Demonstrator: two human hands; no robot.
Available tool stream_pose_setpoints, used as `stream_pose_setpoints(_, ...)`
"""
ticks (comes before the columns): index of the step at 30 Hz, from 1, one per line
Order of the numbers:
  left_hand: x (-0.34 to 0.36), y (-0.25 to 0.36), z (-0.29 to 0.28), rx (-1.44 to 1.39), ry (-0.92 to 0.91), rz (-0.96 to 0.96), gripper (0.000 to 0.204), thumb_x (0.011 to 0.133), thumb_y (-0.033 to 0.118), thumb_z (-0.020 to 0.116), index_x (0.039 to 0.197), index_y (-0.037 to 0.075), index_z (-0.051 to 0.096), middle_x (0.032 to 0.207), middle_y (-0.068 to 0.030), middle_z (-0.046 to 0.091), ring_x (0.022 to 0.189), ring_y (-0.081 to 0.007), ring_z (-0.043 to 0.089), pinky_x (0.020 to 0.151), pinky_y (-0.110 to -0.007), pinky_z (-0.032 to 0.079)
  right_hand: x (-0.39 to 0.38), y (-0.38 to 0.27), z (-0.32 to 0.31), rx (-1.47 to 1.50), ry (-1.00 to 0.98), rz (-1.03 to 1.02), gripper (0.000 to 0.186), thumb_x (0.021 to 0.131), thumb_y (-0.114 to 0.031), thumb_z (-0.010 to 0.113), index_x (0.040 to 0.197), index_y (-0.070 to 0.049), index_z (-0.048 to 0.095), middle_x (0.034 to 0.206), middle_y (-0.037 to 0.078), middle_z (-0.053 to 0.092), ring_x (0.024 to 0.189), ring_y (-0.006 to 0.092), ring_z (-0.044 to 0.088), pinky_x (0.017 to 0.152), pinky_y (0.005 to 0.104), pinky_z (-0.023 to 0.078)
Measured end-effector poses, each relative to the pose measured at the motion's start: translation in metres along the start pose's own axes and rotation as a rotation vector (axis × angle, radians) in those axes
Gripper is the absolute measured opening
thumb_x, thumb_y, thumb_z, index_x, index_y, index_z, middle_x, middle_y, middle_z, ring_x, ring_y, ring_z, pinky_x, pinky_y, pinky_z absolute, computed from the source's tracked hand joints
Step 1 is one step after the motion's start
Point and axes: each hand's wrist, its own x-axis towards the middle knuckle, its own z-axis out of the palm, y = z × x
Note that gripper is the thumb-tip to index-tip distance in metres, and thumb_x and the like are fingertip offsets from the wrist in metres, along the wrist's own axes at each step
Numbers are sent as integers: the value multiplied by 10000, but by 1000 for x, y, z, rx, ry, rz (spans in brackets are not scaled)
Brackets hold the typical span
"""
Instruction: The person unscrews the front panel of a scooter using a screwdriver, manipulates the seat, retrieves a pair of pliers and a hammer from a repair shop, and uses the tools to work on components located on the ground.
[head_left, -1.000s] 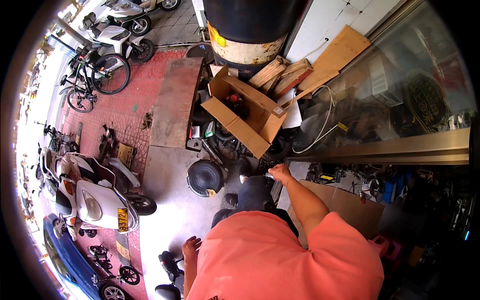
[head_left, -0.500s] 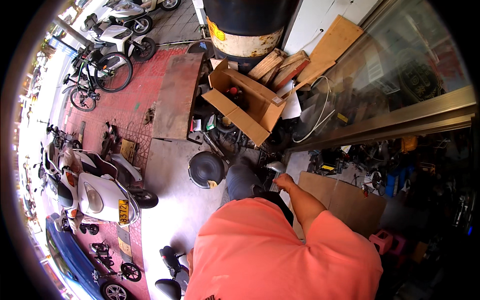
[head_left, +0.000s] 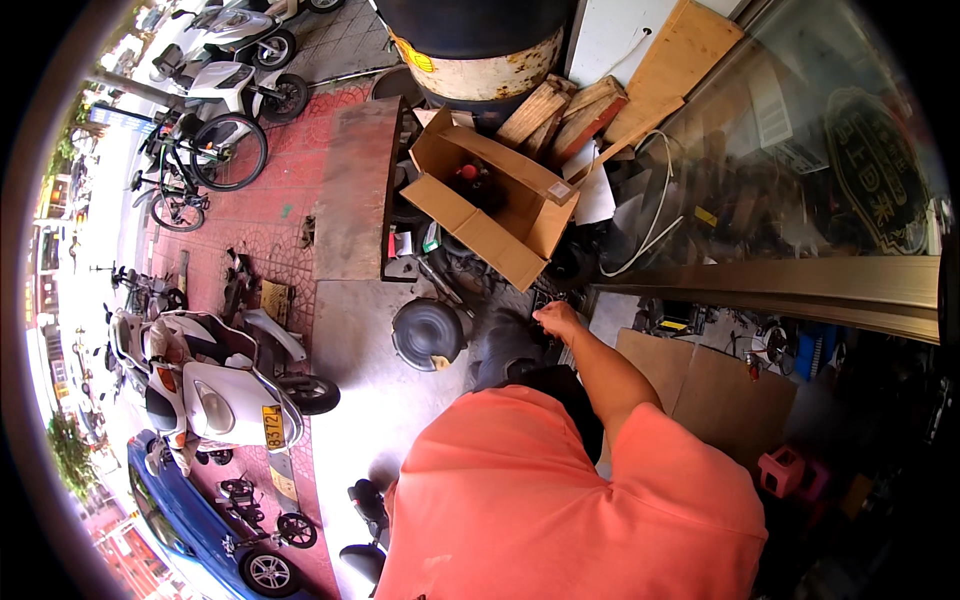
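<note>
Outside a shopfront, a broad glass pane (head_left: pixel 800 170) slants across the right, and a person in a salmon shirt (head_left: pixel 590 490) fills the lower middle. Beyond them stands a black drum (head_left: pixel 478 45) with a rust-marked pale band. Next in size come a wood-topped bench (head_left: pixel 352 190) and a flat cardboard sheet (head_left: pixel 705 385) by the doorway.

Between the bench and some timber offcuts (head_left: pixel 565 125) sits the open cardboard box (head_left: pixel 472 226), tilted on dark clutter, its flaps spread. The box itself looks light, with fairly stiff walls but flaps that would likely fold or tear under a pull; opposite side walls, or the underside, seem the sounder hold. A round black object (head_left: pixel 428 333) lies near it on the pavement.

The right hand (head_left: pixel 558 320) is just beside the box's near corner in this view, fingers drawn together; whether they pinch anything cannot be told. The left hand is hidden, so its grip cannot be told either. Smallest is a red-topped item (head_left: pixel 469 172) inside the box, perhaps breakable.
</note>
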Motion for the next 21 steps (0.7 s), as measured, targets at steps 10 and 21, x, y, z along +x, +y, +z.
stream_pose_setpoints(10, 10, 35, 36, 2, -10, 5, 486, 918, 197, 513, 1335, -44, 584, 1229, -216, 691, 1084, -320, 702, 901, -445, 586, 11, 58, -56, -114, -13, 158, 376, 868, -423, 707, 963, -67, 781, 947, 156, 733, 853, 319, 692, 728, 422, 529)
stream_pose_setpoints(21, 12, 31, 82, -30, -33, -9, 473, 920, 187, 510, 1323, -46, 593, 1231, -219, 690, 1087, -318, 702, 906, -438, 586, 9, 71, -103, -108, 22, 161, 321, 929, -359, 717, 952, -41, 759, 687, 61, 685, 533, 192, 625, 459, 364, 454)
